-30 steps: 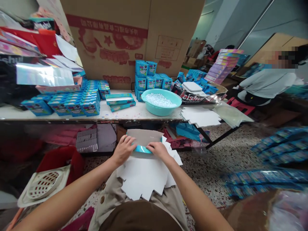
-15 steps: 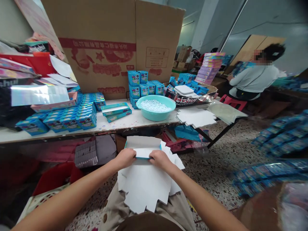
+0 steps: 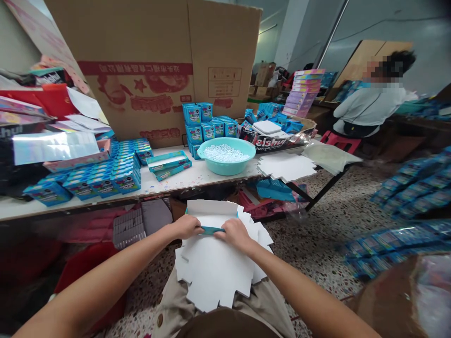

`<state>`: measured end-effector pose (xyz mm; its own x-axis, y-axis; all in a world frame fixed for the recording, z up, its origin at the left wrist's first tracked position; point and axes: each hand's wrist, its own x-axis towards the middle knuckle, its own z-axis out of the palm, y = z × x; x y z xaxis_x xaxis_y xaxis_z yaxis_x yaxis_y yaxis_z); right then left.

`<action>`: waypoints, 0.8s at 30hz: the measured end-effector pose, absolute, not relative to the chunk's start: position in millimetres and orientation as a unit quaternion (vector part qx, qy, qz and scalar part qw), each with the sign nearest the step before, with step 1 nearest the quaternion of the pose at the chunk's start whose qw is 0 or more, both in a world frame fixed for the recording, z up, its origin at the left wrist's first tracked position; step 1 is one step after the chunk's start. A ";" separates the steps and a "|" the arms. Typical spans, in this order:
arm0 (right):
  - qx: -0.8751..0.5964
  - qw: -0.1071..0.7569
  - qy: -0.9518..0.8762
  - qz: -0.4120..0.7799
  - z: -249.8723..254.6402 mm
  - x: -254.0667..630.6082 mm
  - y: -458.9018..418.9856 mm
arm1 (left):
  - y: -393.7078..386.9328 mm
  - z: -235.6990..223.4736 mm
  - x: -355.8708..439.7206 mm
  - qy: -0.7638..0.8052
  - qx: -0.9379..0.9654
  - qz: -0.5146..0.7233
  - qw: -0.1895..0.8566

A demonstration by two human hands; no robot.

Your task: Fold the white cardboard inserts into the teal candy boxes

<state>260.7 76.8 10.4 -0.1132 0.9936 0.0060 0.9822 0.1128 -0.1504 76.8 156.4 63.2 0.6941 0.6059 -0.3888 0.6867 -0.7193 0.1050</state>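
Observation:
On my lap lies a stack of flat die-cut cardboard blanks (image 3: 218, 270), white side up. Over its far end I hold a partly folded cardboard tray (image 3: 213, 208), white inside and blue outside, with its far wall standing up. My left hand (image 3: 189, 227) is closed on the near wall at its left part, and my right hand (image 3: 234, 233) grips the same wall further right. A strip of the blue outer face shows between the two hands. Both thumbs are near this edge; the fingertips are partly hidden behind the cardboard.
Ahead, the table (image 3: 169, 188) bears a turquoise basin (image 3: 227, 164) of white candies, stacked small blue boxes (image 3: 197, 126), two finished blue trays (image 3: 169, 164) and more white blanks (image 3: 285, 165). A large carton (image 3: 141, 42) stands behind. At the right a person (image 3: 373, 103) sits on a red stool.
The tray's near wall has tilted, so more of its blue outer face shows between my hands. Both hands keep their hold. The camera view has shifted slightly.

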 end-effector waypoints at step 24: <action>-0.520 0.173 -0.832 0.084 87.6 206.9 12.6 | 123.5 32.1 74.6 0.512 0.772 0.228 0.299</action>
